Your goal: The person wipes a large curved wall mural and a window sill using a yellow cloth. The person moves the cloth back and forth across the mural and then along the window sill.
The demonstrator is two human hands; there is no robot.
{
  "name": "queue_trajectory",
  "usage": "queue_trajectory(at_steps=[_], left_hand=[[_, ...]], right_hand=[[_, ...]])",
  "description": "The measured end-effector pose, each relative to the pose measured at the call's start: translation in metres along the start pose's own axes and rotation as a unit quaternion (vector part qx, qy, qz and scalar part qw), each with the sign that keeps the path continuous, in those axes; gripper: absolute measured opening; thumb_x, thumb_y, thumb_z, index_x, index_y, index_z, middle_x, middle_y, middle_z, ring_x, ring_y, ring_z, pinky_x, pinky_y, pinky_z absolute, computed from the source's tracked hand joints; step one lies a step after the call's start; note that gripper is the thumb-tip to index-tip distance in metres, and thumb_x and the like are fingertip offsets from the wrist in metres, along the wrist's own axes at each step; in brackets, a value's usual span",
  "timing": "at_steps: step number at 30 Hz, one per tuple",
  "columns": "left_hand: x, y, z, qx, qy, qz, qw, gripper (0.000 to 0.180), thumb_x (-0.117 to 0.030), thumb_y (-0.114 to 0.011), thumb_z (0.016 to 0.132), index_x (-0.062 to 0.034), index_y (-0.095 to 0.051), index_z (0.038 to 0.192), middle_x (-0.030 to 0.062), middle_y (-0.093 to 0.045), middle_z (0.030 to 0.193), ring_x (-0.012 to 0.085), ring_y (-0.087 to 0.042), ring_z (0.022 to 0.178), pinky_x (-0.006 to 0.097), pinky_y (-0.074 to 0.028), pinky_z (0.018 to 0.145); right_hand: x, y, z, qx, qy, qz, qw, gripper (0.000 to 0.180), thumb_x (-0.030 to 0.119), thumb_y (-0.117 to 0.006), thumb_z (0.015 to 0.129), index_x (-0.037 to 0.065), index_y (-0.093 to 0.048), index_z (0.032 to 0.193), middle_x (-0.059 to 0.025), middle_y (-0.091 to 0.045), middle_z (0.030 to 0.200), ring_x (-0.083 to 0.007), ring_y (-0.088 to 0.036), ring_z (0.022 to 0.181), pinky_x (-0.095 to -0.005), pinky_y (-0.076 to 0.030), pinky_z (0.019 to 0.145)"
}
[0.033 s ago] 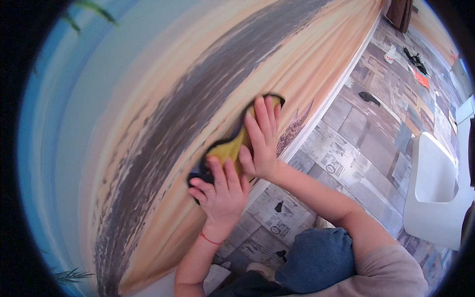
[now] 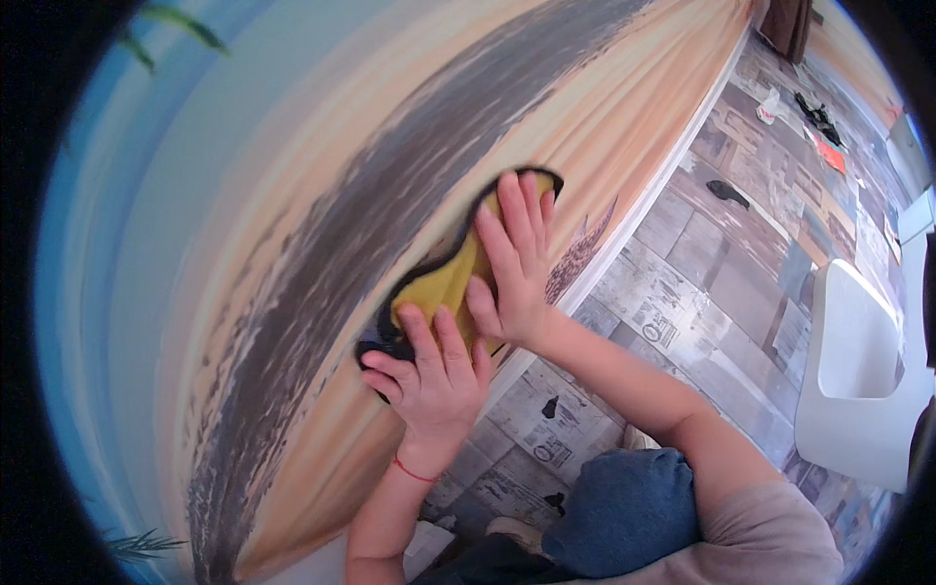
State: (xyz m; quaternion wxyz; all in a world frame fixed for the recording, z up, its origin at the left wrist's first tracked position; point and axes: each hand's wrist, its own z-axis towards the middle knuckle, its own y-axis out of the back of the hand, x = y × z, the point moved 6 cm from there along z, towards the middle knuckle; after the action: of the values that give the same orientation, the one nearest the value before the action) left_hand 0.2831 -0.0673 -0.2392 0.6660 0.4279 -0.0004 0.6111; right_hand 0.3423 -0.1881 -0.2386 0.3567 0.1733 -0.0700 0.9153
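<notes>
A long, curved yellow piece with a black edge point(image 2: 436, 286) lies flat against a painted wall point(image 2: 595, 107). Its exact kind I cannot make out. My left hand point(image 2: 436, 378), with a thin red band at the wrist, presses its lower end with fingers spread. Near that end the piece is dark, and part of it is hidden under my fingers. Higher up, my right hand point(image 2: 517, 261) rests flat on the upper end, fingers stretched out and thumb apart. Neither hand wraps around the piece.
A white skirting board point(image 2: 639, 231) runs diagonally between wall and patterned floor point(image 2: 697, 258). Small dark scraps point(image 2: 726, 193) and an orange piece point(image 2: 831, 156) lie on the floor. At the right stands a white plastic seat or container point(image 2: 821, 419). My bent knee point(image 2: 624, 512) is below.
The yellow and black piece has shifted slightly up and to the left along the wall. Both hands have moved a little with it, fingers still flat on it.
</notes>
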Motion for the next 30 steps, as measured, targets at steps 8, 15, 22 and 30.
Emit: queue_trajectory(at_steps=[8, 15, 22, 30], left_hand=[[-0.046, -0.043, -0.012, 0.027, -0.092, 0.070, 0.993, 0.054, -0.034, -0.051, 0.091, -0.0068, -0.048, 0.138, 0.0059, -0.035, 0.153, 0.0470, -0.008, 0.144, 0.056, -0.001, 0.115], [-0.070, -0.065, -0.049, 0.100, -0.180, 0.021, 0.978, 0.051, -0.030, -0.047, 0.092, -0.0073, -0.050, 0.137, 0.0055, -0.035, 0.152, 0.0403, -0.010, 0.146, 0.051, 0.003, 0.117], [-0.037, -0.023, 0.024, 0.007, -0.004, -0.013, 1.000, 0.054, -0.029, -0.050, 0.090, -0.0017, -0.047, 0.136, 0.0172, -0.033, 0.152, 0.0553, -0.005, 0.140, 0.060, 0.003, 0.113], [-0.093, -0.069, -0.008, 0.086, -0.162, 0.032, 0.982, 0.050, -0.021, -0.036, 0.096, -0.0082, -0.040, 0.144, 0.0004, -0.032, 0.154, 0.0346, -0.011, 0.147, 0.047, 0.003, 0.118]], right_hand=[[-0.052, 0.008, -0.053, -0.008, -0.015, -0.041, 0.999, 0.058, 0.019, -0.046, 0.083, -0.004, -0.042, 0.136, -0.0281, -0.035, 0.146, -0.0461, -0.028, 0.138, -0.0576, -0.015, 0.114], [-0.060, 0.008, -0.128, 0.054, -0.174, -0.009, 0.983, 0.062, 0.018, -0.041, 0.091, -0.009, -0.024, 0.144, -0.0289, -0.016, 0.154, -0.0453, -0.014, 0.143, -0.0512, -0.010, 0.116], [-0.036, 0.013, -0.005, -0.009, -0.065, -0.007, 0.998, 0.064, 0.009, -0.049, 0.078, -0.004, -0.036, 0.140, -0.0269, -0.027, 0.150, -0.0430, -0.022, 0.142, -0.0562, -0.011, 0.115], [-0.097, 0.020, -0.108, -0.033, -0.183, -0.015, 0.982, 0.066, 0.007, -0.046, 0.084, -0.005, -0.025, 0.145, -0.0264, -0.020, 0.153, -0.0421, -0.017, 0.143, -0.0500, -0.013, 0.116]])
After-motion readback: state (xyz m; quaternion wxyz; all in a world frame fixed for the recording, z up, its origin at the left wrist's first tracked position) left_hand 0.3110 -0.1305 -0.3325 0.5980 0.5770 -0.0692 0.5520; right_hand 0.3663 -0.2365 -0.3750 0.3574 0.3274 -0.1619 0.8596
